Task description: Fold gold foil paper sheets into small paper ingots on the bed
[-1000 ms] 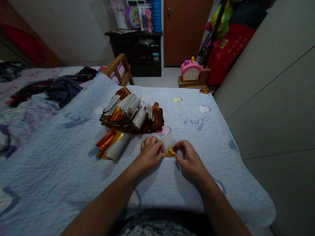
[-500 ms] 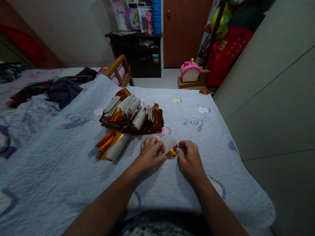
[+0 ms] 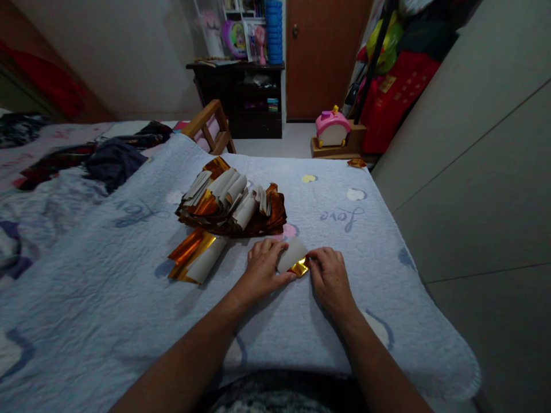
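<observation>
A small sheet of gold foil paper, white on its back and shiny gold along a folded lower edge, lies on the blue bedspread between my hands. My left hand grips its left side, the thumb at the lower edge and the fingers at the upper left. At the right corner, the thumb and forefinger of my right hand pinch the gold edge. Beyond my left hand rises a pile of curled foil papers, white and copper-gold. One loose folded foil paper rests in front of that pile.
A folded gold piece sits at the far right corner of the bedspread. Rumpled clothes lie to the left. Behind stand a wooden chair, a dark cabinet and a pink toy. A pale cabinet panel flanks the right.
My right hand has moved slightly left, and its fingertips have closed on the paper's right corner. The left hand stays on the paper, its thumb a little further right.
</observation>
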The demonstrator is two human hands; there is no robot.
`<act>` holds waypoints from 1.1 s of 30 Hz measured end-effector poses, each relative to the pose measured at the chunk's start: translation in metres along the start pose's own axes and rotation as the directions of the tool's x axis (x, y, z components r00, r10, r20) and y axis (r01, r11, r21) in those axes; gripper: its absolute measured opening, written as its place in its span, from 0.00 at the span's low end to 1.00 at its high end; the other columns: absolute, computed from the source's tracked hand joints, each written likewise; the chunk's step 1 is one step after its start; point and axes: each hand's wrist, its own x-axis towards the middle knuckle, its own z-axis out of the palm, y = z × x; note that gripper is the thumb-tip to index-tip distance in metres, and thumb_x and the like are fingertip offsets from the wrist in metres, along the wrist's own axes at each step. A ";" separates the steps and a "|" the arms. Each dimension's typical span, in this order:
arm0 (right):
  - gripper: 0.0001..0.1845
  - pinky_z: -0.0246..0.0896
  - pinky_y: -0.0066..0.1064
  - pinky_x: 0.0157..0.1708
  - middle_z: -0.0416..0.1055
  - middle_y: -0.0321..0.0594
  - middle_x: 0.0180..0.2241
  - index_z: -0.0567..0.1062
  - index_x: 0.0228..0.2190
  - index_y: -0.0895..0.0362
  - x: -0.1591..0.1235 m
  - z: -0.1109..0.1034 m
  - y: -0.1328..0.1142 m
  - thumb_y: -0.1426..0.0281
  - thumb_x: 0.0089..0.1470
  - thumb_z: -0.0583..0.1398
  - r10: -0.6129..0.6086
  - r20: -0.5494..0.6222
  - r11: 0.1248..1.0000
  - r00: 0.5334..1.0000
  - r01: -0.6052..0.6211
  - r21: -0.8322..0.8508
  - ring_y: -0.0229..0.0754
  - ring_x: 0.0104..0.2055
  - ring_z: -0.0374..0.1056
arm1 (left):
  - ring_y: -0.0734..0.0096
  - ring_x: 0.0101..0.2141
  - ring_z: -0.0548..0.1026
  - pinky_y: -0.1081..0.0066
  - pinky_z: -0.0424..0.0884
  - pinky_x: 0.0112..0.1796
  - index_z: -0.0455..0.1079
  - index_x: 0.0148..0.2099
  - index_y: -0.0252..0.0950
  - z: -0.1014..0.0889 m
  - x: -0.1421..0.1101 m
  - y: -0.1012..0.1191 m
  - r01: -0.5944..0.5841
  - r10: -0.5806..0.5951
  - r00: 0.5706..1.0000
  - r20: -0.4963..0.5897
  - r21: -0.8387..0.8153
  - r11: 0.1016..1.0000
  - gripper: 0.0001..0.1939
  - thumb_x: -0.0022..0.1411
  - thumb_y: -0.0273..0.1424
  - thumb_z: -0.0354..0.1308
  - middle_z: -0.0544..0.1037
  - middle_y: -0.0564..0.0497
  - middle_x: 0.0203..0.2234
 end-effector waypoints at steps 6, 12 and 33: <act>0.09 0.56 0.41 0.44 0.72 0.42 0.35 0.73 0.33 0.54 0.001 -0.001 0.000 0.77 0.59 0.54 0.002 0.014 0.999 1.000 -0.002 0.041 0.49 0.41 0.62 | 0.48 0.55 0.63 0.55 0.60 0.53 0.64 0.59 0.42 0.004 0.001 -0.001 -0.063 0.063 0.998 -0.002 -0.013 0.998 0.33 0.52 0.36 0.69 0.68 0.45 0.55; 0.07 0.58 0.41 0.43 0.73 0.42 0.35 0.72 0.35 0.54 0.000 -0.001 0.000 0.75 0.58 0.55 0.059 -0.013 0.993 0.998 -0.058 0.107 0.49 0.41 0.63 | 0.47 0.57 0.62 0.53 0.59 0.57 0.63 0.61 0.39 0.004 0.001 -0.002 -0.066 0.065 0.998 -0.014 -0.050 0.997 0.37 0.50 0.32 0.70 0.65 0.43 0.58; 0.18 0.69 0.40 0.44 0.77 0.40 0.38 0.75 0.47 0.54 0.003 -0.003 -0.002 0.66 0.53 0.62 0.266 0.171 0.748 0.949 -0.315 0.585 0.46 0.40 0.73 | 0.55 0.60 0.63 0.55 0.61 0.62 0.59 0.64 0.44 0.005 0.002 -0.003 -0.257 0.263 0.965 -0.017 -0.284 0.924 0.37 0.53 0.22 0.61 0.63 0.44 0.57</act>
